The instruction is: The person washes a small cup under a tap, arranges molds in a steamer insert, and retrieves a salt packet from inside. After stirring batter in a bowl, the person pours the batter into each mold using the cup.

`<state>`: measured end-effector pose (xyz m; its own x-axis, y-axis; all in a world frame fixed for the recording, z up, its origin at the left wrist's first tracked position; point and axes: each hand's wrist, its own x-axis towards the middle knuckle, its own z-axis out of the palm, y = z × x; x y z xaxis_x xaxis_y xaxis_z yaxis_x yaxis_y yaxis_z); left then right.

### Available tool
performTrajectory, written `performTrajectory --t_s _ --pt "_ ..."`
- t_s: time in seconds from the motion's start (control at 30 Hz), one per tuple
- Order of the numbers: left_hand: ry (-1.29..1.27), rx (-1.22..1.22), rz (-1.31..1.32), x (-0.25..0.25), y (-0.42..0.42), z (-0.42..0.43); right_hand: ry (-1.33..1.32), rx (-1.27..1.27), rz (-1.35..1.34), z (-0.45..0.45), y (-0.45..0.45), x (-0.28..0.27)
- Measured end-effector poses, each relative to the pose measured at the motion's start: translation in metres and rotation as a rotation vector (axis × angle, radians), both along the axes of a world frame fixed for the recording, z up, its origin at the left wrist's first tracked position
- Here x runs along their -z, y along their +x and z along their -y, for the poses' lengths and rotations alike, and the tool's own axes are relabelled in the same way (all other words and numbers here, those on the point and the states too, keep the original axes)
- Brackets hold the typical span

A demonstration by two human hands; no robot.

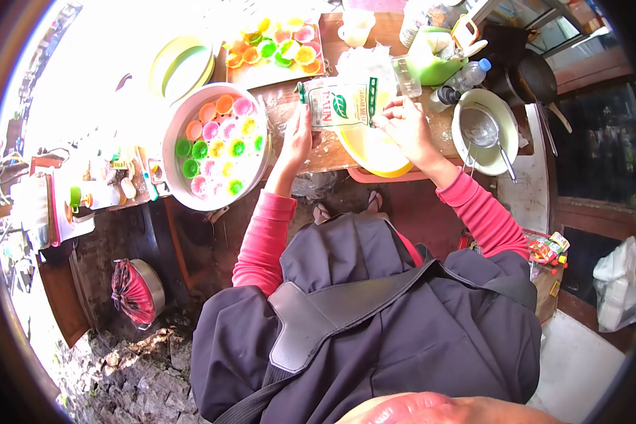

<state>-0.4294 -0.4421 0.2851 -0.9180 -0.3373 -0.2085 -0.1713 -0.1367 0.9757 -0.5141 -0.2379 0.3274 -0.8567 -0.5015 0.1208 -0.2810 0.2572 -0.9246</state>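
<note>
A white and green packet of salt (340, 104), printed with a leaf and the word "GARAM", is stretched between my two hands above the table. My left hand (300, 134) is closed on one end, fingers partly behind it. At the other end, my right hand (406, 127) pinches the packet's edge between thumb and fingers. Below the packet is a yellow bowl (389, 168), partly covered by the packet and my right hand. Left of my left hand stands a round white steamer tray (168, 152) holding several pink, orange, yellow and green moulds.
More coloured moulds (267, 48) lie on a tray at the back. To the right, a pale basin (505, 152) holds a strainer (479, 127). A water bottle (470, 74), a green container (431, 60) and a dark pan (537, 74) stand behind it.
</note>
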Motion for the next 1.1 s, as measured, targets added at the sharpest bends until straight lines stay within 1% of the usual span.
performTrajectory --t_s 0.03,0.07,0.13,0.17,0.23,0.27,0.33,0.43,0.5,0.57,0.63,0.67,0.7,0.73,0.8,0.83,0.9,1.0,1.1 --pt "0.011 -0.002 -0.013 0.000 -0.001 -0.001 0.014 0.026 -0.076 -0.001 -0.002 0.003" --pt "0.012 -0.001 -0.013 -0.001 -0.001 -0.002 0.014 0.027 -0.075 -0.001 -0.003 0.003" --pt "-0.026 -0.044 -0.001 -0.004 -0.003 -0.006 -0.084 -0.010 0.144 -0.001 -0.004 0.003" --pt "-0.026 -0.044 0.000 -0.004 -0.004 -0.005 -0.084 -0.010 0.144 -0.003 -0.005 0.004" --pt "0.091 -0.068 -0.009 -0.005 -0.009 -0.003 -0.142 -0.016 0.169 -0.012 -0.012 -0.001" --pt "0.141 -0.052 -0.014 0.004 -0.010 0.002 -0.140 -0.016 0.169 -0.016 -0.014 -0.002" --pt "0.129 -0.059 -0.008 0.011 -0.011 0.008 -0.057 0.007 0.115 -0.025 -0.018 -0.010" --pt "0.109 -0.108 0.030 0.016 -0.014 0.009 -0.071 0.053 0.174 -0.041 -0.030 -0.008" --pt "0.238 -0.210 0.081 0.019 -0.016 0.008 -0.078 0.077 0.202 -0.050 -0.037 -0.008" --pt "0.227 -0.207 0.078 0.028 -0.017 0.010 -0.076 0.128 0.185 -0.056 -0.042 -0.009" --pt "0.277 -0.203 0.048 0.048 -0.017 0.015 -0.105 0.171 0.163 -0.059 -0.051 -0.007" --pt "0.264 -0.154 -0.009 0.054 -0.016 0.016 0.079 0.187 -0.012 -0.063 -0.056 -0.007" --pt "0.265 -0.152 -0.008 0.060 -0.015 0.017 0.261 0.201 -0.187 -0.065 -0.059 -0.007" --pt "0.308 -0.135 0.006 0.060 -0.013 0.017 0.262 0.203 -0.186 -0.065 -0.059 -0.007" --pt "0.351 -0.141 0.027 0.060 -0.009 0.014 0.459 0.307 -0.489 -0.062 -0.056 -0.004" --pt "0.352 -0.141 0.028 0.061 -0.009 0.013 0.460 0.307 -0.488 -0.063 -0.058 -0.001" --pt "0.361 -0.134 0.027 0.062 -0.010 0.012 0.499 0.296 -0.381 -0.064 -0.062 0.004" --pt "0.349 -0.136 0.026 0.059 -0.011 0.009 0.514 0.290 -0.430 -0.065 -0.062 0.001" --pt "0.358 -0.146 0.042 0.057 -0.013 0.008 0.519 0.284 -0.423 -0.065 -0.064 0.001"
